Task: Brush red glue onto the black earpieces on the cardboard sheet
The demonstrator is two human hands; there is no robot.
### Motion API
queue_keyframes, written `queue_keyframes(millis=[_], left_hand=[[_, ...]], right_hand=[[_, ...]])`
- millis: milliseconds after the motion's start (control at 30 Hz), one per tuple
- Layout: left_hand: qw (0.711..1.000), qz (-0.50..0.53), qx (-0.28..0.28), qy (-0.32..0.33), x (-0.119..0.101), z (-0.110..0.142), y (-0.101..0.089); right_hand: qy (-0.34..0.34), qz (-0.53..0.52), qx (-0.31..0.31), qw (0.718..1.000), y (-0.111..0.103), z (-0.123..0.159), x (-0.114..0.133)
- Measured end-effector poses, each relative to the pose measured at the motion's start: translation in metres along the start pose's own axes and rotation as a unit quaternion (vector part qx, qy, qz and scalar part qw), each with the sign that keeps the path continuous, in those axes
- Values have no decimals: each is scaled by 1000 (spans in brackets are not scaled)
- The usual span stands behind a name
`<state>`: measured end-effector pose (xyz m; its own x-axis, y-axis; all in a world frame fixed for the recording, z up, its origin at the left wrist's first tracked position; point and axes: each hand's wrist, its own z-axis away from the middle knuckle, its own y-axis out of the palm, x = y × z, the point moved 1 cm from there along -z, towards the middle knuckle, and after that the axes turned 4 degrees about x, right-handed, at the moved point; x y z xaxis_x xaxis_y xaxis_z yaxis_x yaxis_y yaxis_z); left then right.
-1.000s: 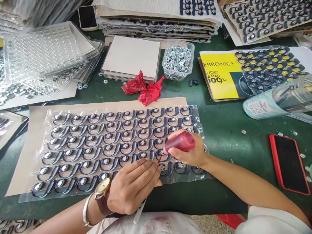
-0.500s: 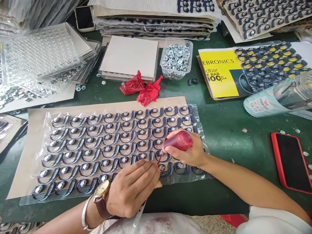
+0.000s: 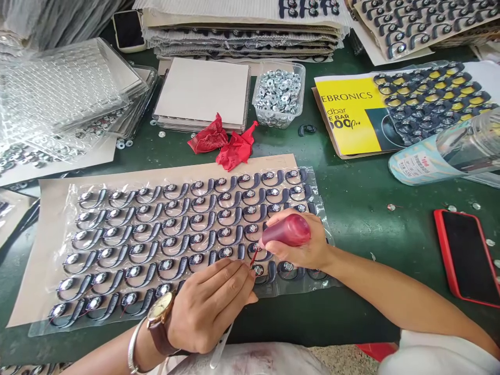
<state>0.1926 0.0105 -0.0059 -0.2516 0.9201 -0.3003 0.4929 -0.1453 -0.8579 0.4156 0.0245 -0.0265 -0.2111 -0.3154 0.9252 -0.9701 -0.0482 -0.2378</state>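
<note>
My right hand (image 3: pixel 302 250) is wrapped round a red squeeze bottle (image 3: pixel 287 230). Its thin red nozzle (image 3: pixel 253 258) points down at a small round part in the lower right of the sheet. Right beside the nozzle tip are the fingers of my left hand (image 3: pixel 213 302), pressed together. A translucent flat-ended stick (image 3: pixel 221 346) sticks out below that palm; its other end is hidden. Under both hands lies clear film carrying rows of dark curved plastic pieces (image 3: pixel 170 245), each with a silvery disc, on a brown card (image 3: pixel 35 234).
Behind the sheet are red scraps (image 3: pixel 236 151), a stack of white card (image 3: pixel 201 91) and a clear tub of metal washers (image 3: pixel 279 96). To the right are a yellow box panel (image 3: pixel 347 114), a lying jar (image 3: pixel 429 159) and a red-cased phone (image 3: pixel 466 255). Plastic trays (image 3: pixel 66 88) fill the left.
The view has shifted slightly, so the sheet and the things behind it appear a little further left. Both hands keep nearly the same pose, with the nozzle still beside my left fingertips.
</note>
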Motion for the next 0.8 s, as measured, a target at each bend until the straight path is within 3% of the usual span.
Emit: queue_keyframes(millis=[200,567,800], left_hand=[[1000,1,3,0,1,-2,-2],[1000,4,11,-2,2,-1,-2],[998,47,0,-27,5,-7,-5]], right_hand=[[93,8,-16,995,-1,2,-1],[74,15,-1,997,1,1,-2],[102,65,1,993,-4,-1,6]])
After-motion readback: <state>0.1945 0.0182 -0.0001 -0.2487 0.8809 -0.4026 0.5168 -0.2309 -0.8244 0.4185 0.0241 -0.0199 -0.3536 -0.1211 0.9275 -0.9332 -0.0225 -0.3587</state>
